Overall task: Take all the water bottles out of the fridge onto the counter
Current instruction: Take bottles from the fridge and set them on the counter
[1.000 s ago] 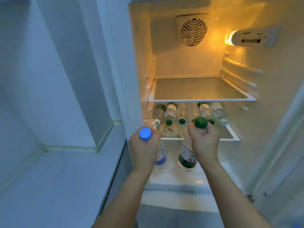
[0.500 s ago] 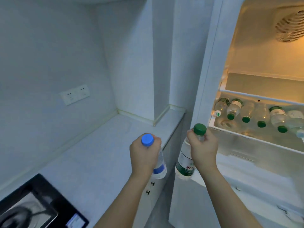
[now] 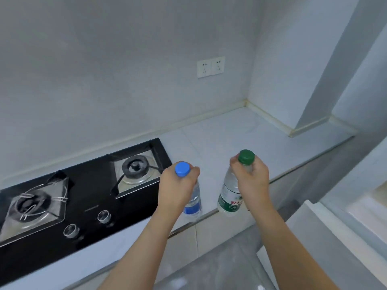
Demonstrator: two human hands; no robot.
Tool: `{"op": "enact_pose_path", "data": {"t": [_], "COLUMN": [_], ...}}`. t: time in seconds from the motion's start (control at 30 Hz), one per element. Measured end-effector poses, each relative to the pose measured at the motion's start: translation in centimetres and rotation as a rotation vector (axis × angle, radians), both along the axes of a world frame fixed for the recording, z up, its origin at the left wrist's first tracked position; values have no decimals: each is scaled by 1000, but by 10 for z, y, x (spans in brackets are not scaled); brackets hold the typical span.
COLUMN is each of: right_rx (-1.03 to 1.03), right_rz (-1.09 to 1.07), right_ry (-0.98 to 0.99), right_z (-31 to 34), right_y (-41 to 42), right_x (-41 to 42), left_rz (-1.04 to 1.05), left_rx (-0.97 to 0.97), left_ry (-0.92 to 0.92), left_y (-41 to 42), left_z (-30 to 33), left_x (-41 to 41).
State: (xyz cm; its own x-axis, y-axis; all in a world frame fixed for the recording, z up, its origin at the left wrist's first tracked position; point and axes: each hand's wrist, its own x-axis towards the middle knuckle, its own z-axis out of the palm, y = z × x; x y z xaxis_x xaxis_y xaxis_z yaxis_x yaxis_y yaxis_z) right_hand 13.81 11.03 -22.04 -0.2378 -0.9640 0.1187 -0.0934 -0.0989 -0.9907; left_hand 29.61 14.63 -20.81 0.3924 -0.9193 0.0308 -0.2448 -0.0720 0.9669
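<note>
Pale grey walls meet in a corner behind a smooth, light stone counter (image 3: 240, 130), and a thin cream strip runs where wall and counter join. On the wall sits a white plastic double socket (image 3: 210, 66).

Set into the counter on the left is a shiny black glass stove (image 3: 83, 197). It has two round burners in silvery square trays and two round metal knobs near its front edge.

Between the stove's right edge and the wall corner, the counter top is flat and bare, with plenty of room. Its front edge is a straight line with pale cupboard fronts under it. Below is a glossy grey tiled floor (image 3: 219, 266). A white fridge part (image 3: 326, 237) pokes in at the bottom right.

The left hand (image 3: 178, 189) has its fingers curled tight round the neck of a clear plastic bottle with a blue cap and blue label (image 3: 193, 203). This bottle stands upright, just right of the stove, over the counter's front edge. I cannot tell if its bottom touches the counter.

The right hand (image 3: 252, 181) has its fingers wrapped round the neck of a clear plastic bottle with a green cap and green label (image 3: 229, 195). It leans a little, with its bottom at the counter's front edge. The two bottles are near each other but do not touch.
</note>
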Motion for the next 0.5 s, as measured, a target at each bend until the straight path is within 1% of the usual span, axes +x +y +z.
{"op": "enact_pose_path", "data": {"t": [0.2,0.3,0.37,0.4,0.43,0.5], "right_rx": [21,29,40,43,59,110], "right_rz": [295,419,499,512,553,592], "right_ry": [32,50,56,53,47,31], "right_z": [2,6,7,8,8,8], "right_y": [21,32,47,51,61,72], "right_x": [86,130,174,183,210,238], "left_rz": [158,236,308,318,353,355], "left_rx": [94,113,114,124,137,181], "left_ry": [-81,-65,-50,-37,-14,38], "left_y": [46,68,91,95,111,129], "left_z": [-3,-1,1,1,1,1], "left_x": [89,129,170,179,205,234]}}
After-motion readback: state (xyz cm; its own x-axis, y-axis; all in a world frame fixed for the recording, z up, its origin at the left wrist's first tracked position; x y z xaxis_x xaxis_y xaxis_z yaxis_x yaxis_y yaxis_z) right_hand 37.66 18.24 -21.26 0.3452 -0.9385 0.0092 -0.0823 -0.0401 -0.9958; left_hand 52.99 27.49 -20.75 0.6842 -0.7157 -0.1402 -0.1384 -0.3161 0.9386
